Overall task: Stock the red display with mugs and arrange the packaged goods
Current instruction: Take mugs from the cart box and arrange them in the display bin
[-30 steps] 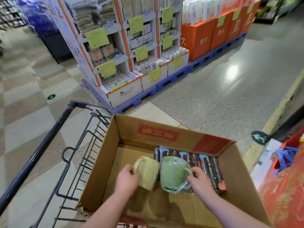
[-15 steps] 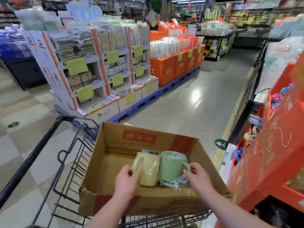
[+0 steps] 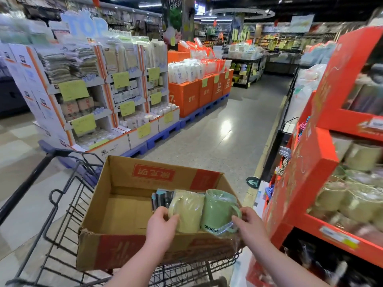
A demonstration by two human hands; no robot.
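Both mugs are held over the near right corner of the cardboard box (image 3: 120, 172), side by side and touching. The left hand (image 3: 160, 226) curls round the yellowish mug (image 3: 191, 212), and the right hand (image 3: 249, 224) grips the green mug (image 3: 217, 210) at its handle side. They're probably ceramic, so weighty and chippable, and the clear wrap looks slippery; a hold round the body seems safest. Dark packets (image 3: 162, 198) lie in the box, and wrapped mugs (image 3: 352, 195) fill the red display (image 3: 310, 162) on the right

bright, even overhead store light; a white glare patch sits on the polished floor (image 3: 225, 123). wide-angle bending warps the edges, and the red display (image 3: 306, 172) smears with motion blur.
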